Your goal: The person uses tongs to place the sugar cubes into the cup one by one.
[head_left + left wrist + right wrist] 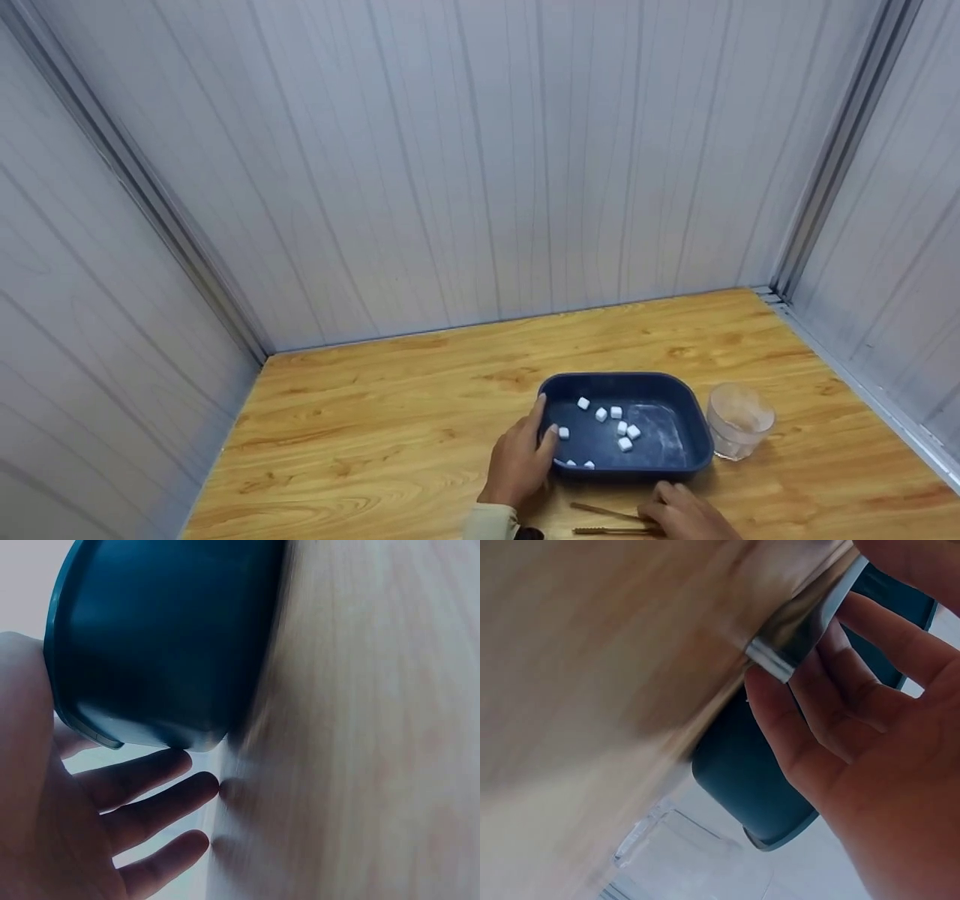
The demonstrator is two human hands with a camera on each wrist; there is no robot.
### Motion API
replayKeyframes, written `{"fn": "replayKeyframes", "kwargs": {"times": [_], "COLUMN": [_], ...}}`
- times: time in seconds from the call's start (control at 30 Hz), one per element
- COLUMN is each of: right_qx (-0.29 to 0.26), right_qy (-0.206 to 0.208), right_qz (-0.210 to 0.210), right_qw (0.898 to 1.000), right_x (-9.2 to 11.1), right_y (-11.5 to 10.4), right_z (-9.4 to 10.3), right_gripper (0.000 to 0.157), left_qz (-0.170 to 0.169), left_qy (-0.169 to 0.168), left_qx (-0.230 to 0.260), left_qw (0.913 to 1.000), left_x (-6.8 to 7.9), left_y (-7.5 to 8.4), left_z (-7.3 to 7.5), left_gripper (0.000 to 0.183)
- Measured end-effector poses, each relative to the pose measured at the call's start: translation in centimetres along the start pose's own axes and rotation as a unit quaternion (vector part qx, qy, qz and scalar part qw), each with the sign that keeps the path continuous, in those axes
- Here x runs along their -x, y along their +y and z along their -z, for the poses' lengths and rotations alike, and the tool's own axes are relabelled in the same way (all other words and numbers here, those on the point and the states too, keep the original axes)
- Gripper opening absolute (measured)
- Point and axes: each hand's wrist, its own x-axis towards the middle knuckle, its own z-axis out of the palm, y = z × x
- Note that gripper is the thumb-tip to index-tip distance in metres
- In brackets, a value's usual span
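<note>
A dark blue rectangular tray [660, 475] sits on the table with several small white cubes [625, 444] scattered inside. My left hand [519, 459] holds its left end, thumb over the rim and index finger along the outer wall; the other fingers [161, 814] spread below, tips at the tabletop. In front of the tray, my right hand [686, 512] grips the bent end of gold-coloured metal tongs [604, 511]. Their two arms point left, spread apart, low over the table. The right wrist view shows the fingers around the tongs' shiny bend [795, 630].
A clear glass [740, 421] stands right beside the tray's right end. The wood-grain table [360, 420] meets a pale panel wall [450, 187] at the back, with more panels at left and right.
</note>
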Motion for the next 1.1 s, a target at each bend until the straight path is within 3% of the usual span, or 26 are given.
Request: {"fn": "replayKeyframes", "kwargs": {"times": [0.27,0.7,0.97,1.1], "right_qx": [-0.019,0.024,-0.011,-0.018], "right_qy": [-0.016,0.035,0.032,0.050], "right_qz": [-0.025,0.009,0.016,0.026], "right_qw": [0.999,0.999,0.999,0.998], "right_x": [-0.16,-0.06,0.25,0.40], "right_y": [-0.13,-0.31,-0.04,0.08], "right_z": [0.02,-0.50,-0.36,-0.32], "right_gripper": [0.009,0.014,0.015,0.014], "left_qz": [-0.011,-0.024,-0.019,-0.013], "left_qy": [0.011,0.016,0.011,0.009], "left_qx": [-0.005,0.006,0.012,0.015], "left_qw": [0.9999,0.9996,0.9997,0.9997], "left_x": [0.09,0.15,0.14,0.13], "left_y": [0.02,-0.09,-0.04,-0.08], "left_z": [0.13,0.08,0.19,0.19], "left_gripper": [0.052,0.052,0.052,0.052]}}
